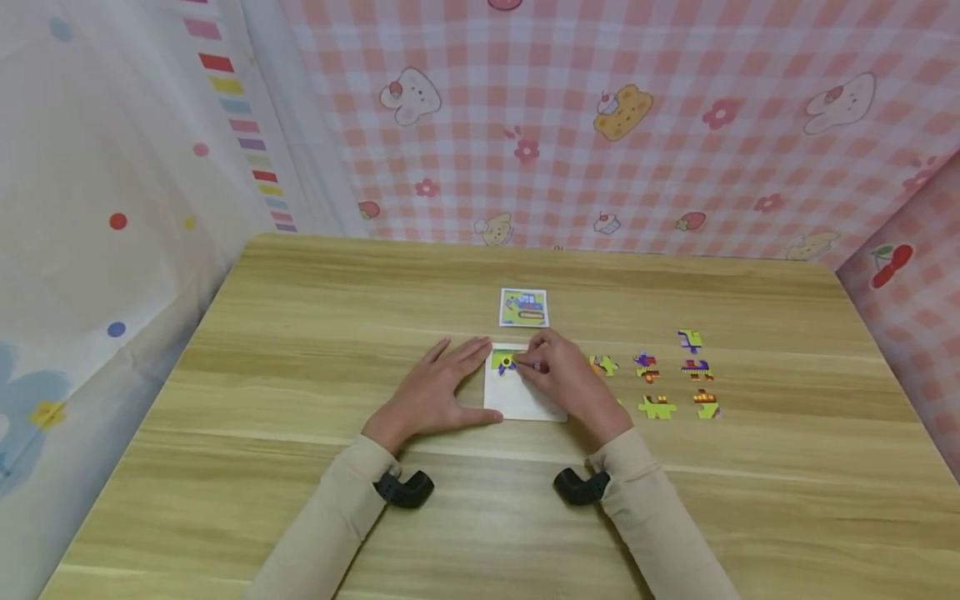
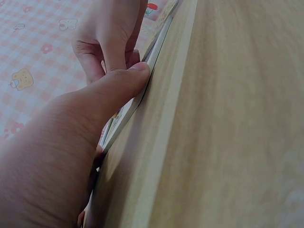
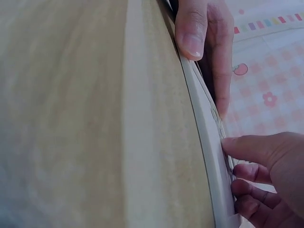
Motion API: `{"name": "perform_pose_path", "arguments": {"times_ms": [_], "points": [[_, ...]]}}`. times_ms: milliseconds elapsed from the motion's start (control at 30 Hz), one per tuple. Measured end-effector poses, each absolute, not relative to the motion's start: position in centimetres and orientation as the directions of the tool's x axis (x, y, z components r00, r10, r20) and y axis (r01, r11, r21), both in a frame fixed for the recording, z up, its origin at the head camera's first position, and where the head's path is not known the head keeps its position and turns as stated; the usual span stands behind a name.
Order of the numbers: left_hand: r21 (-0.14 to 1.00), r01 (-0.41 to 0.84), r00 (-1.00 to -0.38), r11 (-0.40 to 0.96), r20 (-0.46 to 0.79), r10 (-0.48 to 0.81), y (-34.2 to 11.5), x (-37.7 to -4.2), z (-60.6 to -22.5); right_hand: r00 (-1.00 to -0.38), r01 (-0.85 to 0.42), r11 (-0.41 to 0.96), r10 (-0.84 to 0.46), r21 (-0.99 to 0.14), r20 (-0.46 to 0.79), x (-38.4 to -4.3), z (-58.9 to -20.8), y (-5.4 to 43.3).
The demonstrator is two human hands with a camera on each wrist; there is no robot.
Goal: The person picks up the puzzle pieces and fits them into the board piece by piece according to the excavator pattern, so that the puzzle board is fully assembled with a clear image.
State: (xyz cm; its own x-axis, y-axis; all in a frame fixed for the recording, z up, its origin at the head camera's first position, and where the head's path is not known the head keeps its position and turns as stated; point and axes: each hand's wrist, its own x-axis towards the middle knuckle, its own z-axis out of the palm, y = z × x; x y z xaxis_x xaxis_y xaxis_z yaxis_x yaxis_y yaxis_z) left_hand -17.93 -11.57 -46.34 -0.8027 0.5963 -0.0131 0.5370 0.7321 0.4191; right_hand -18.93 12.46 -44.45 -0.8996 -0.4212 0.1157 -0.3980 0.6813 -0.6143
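A white square puzzle board (image 1: 517, 400) lies on the table in front of me. My left hand (image 1: 438, 387) steadies its left side, with extended fingers at the far corner and the thumb on the near edge. In the left wrist view that thumb (image 2: 135, 71) rests along the edge of the board. Over the board's upper part, my right hand (image 1: 566, 375) pinches a jigsaw piece (image 1: 507, 362) with yellow and purple print, at the board's upper left. The fingertips partly cover this piece. In the right wrist view, the right hand (image 3: 270, 175) has its fingers bent against the board (image 3: 206, 128).
Beyond the board lies a small picture card (image 1: 524, 308) showing an excavator. Several loose jigsaw pieces are spread to the right, among them a green one (image 1: 657, 407) and a purple-and-green one (image 1: 691, 340). Part of this group is hidden behind the right hand. A checked cloth (image 1: 465, 158) hangs behind the table.
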Motion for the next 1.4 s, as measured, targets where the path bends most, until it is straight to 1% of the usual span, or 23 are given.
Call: {"name": "perform_pose_path", "arguments": {"times_ms": [133, 433, 633, 1033, 1233, 1400], "points": [[0.416, 0.540, -0.802, 0.732, -0.010, 0.597, -11.6, -18.0, -46.4, -0.887, -0.431, 0.688, -0.440, -0.584, 0.136, -19.0, -44.5, 12.5], [0.416, 0.540, -0.803, 0.732, -0.006, 0.597, -11.6, -17.9, -46.5, -0.898, -0.400, 0.678, -0.425, -0.616, 0.115, -18.9, -44.7, 12.6], [0.413, 0.539, -0.801, 0.734, -0.016, 0.598, -11.6, -17.9, -46.5, -0.882, -0.440, 0.665, -0.446, -0.604, 0.151, -19.0, -45.0, 12.6], [0.418, 0.541, -0.802, 0.729, -0.004, 0.598, -11.6, -17.9, -46.5, -0.862, -0.475, 0.671, -0.485, -0.569, 0.147, -19.2, -44.9, 12.6], [0.425, 0.540, -0.803, 0.726, 0.002, 0.596, -11.6, -17.8, -46.6, -0.868, -0.463, 0.685, -0.481, -0.562, 0.128, -19.1, -44.6, 12.3], [0.416, 0.539, -0.803, 0.733, -0.009, 0.596, -11.6, -17.9, -46.7, -0.884, -0.429, 0.673, -0.450, -0.602, 0.127, -18.8, -44.0, 12.6]]}}
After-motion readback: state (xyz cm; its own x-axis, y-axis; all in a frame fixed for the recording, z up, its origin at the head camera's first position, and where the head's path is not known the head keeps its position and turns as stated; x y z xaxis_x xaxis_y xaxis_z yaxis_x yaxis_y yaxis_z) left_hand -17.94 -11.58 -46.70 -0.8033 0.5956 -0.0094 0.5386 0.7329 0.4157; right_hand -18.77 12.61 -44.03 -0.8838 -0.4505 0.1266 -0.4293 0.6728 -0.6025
